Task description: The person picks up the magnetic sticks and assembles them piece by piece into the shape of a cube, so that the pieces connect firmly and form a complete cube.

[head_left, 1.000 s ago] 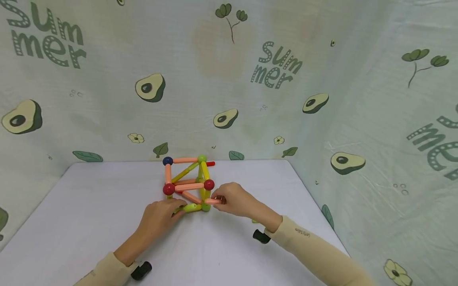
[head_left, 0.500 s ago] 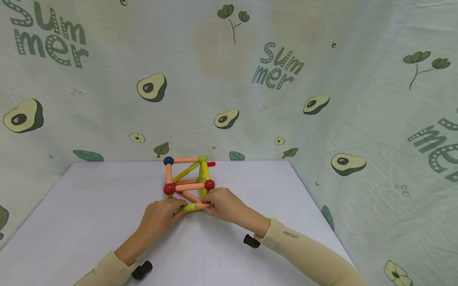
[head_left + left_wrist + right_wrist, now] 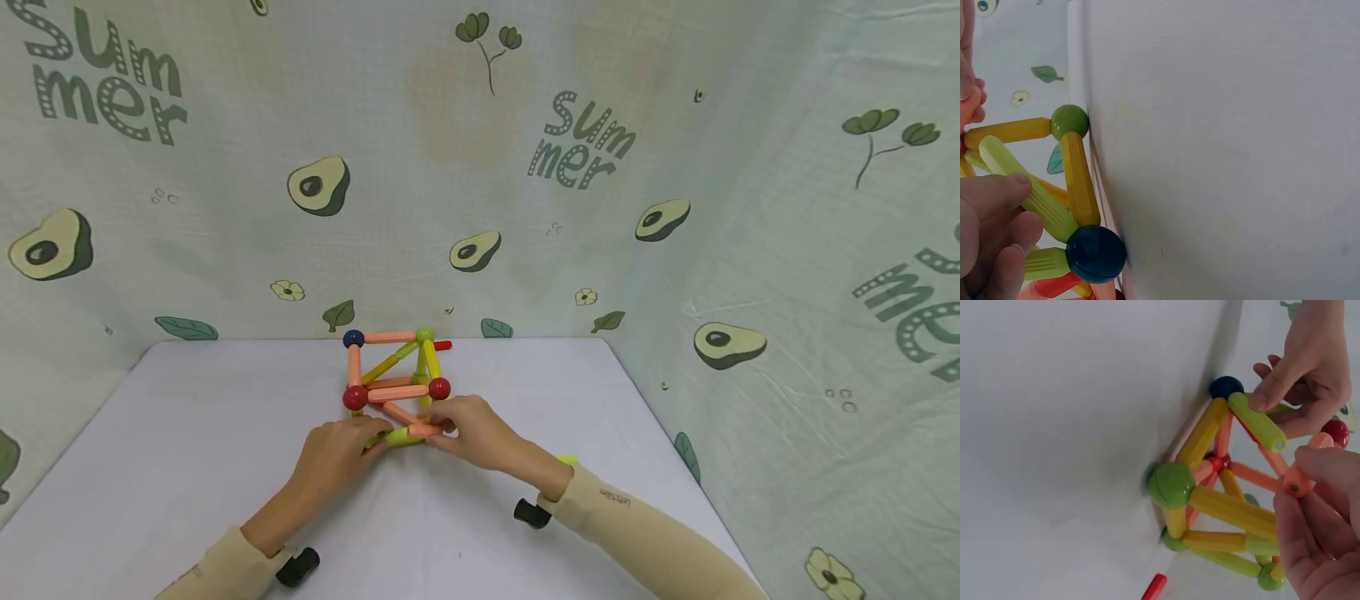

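Observation:
A frame of ridged magnetic building sticks joined by balls stands on the white table, with a salmon stick (image 3: pixel 398 392) between two red balls along its top front. My left hand (image 3: pixel 337 454) holds a light green stick (image 3: pixel 1257 422) between thumb and fingers. One end of that stick sits on the dark blue ball (image 3: pixel 1095 254); the other sticks up free. My right hand (image 3: pixel 472 429) pinches a short salmon stick (image 3: pixel 1304 469) at the frame's lower front right. In the head view, this stick's left end overlaps the light green stick's free end. The right hand partly hides the lower green ball (image 3: pixel 1172 485).
A red stick (image 3: pixel 1155 587) lies on the table beside the frame. Behind my right forearm, a yellow-green piece (image 3: pixel 567 459) shows on the table (image 3: pixel 465 533). A printed cloth (image 3: pixel 390 275) hangs at the table's back edge.
My right hand has moved left and slightly down, bringing the salmon stick to the light green stick's free end. The left hand keeps its place on the light green stick.

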Demonstrator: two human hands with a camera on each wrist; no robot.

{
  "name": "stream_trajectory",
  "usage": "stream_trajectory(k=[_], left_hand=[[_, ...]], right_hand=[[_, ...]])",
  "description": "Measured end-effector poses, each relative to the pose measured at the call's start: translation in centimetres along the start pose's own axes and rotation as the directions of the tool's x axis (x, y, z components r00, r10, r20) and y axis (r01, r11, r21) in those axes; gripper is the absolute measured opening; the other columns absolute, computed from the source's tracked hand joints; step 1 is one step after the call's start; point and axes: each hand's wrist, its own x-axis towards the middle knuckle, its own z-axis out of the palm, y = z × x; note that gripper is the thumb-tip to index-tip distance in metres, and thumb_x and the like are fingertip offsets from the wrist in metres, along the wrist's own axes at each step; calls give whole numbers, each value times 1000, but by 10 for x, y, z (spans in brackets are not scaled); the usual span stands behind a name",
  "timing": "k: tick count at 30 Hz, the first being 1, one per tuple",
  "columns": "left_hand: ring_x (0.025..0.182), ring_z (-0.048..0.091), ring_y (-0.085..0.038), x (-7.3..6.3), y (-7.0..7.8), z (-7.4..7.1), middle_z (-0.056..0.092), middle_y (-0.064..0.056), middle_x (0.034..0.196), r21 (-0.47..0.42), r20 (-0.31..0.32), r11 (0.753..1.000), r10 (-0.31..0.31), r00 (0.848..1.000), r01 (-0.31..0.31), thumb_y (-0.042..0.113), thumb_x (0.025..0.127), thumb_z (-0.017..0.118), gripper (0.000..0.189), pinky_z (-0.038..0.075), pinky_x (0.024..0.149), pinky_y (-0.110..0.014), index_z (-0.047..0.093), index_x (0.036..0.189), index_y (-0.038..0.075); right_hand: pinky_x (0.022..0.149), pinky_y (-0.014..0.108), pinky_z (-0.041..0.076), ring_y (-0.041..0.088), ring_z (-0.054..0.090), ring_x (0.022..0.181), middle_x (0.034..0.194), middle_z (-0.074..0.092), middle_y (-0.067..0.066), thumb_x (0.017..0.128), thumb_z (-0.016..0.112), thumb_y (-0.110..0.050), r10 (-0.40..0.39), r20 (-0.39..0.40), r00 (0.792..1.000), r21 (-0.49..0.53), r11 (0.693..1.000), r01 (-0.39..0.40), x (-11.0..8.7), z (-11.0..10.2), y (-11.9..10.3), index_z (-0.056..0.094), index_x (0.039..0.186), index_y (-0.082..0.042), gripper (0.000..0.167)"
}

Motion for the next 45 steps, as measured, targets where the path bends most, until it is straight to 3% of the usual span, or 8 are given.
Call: stream_trajectory(k=[7,17,22,28,33,38,42,45], left_hand=[[75,72,-13,0,0,0,79,4,89,2,7,1000,-8,1000,8,16,78,96,29,56,61,-28,81,102,19],[73,70,-12,1,0,-1,78,4,88,3,13,1000,-14,1000,14,17,79,96,28,54,59,-27,80,102,19],[67,67,-12,2,3,-1,80,2,91,17,-5,1000,1,1000,0,20,78,97,35,51,56,-26,80,109,20],[59,50,-7,10,9,3,81,3,98,-8,-39,996,88,995,-89,29,78,97,41,35,49,-18,80,115,23],[64,59,-8,15,13,7,80,6,94,21,-69,995,99,993,-97,32,80,95,31,41,54,-18,81,106,23],[68,66,-11,15,15,8,80,3,92,15,-78,998,57,995,-56,29,83,93,28,52,58,-23,81,106,19],[62,60,-10,18,17,8,79,1,88,-1,-103,1000,18,995,-18,26,83,93,29,50,56,-22,81,107,14],[57,52,-9,19,19,10,77,-1,83,-11,-134,1000,2,991,-3,25,82,94,30,44,52,-20,80,105,12]], right_hand=[[82,25,62,6,72,91,99,74,2,93,80,-1,-7,-75,997,198,980,22,-3,5,5,74,107,-7,16],[81,24,61,6,73,88,99,76,4,90,85,-4,76,-161,984,237,971,-36,0,24,11,71,109,-7,23],[77,25,62,3,69,82,98,76,2,90,86,-7,92,-164,982,201,978,-58,-1,26,12,72,109,-8,24],[76,33,63,5,67,80,94,75,0,89,87,-8,68,-161,985,153,987,-44,0,22,11,75,107,-8,22],[74,31,63,14,70,80,94,75,1,89,87,-7,-30,-177,984,66,997,42,-4,16,12,74,107,-7,21],[68,24,60,16,69,76,99,72,3,88,89,-13,-123,-299,946,-111,989,93,-5,-4,17,71,115,-5,34],[70,18,56,18,68,80,113,69,5,90,89,-29,-59,-228,972,-170,985,20,1,-15,22,62,142,-8,63],[70,17,53,22,68,81,112,70,6,93,85,-29,-28,-155,988,-156,988,4,6,-15,22,60,148,-8,64]])
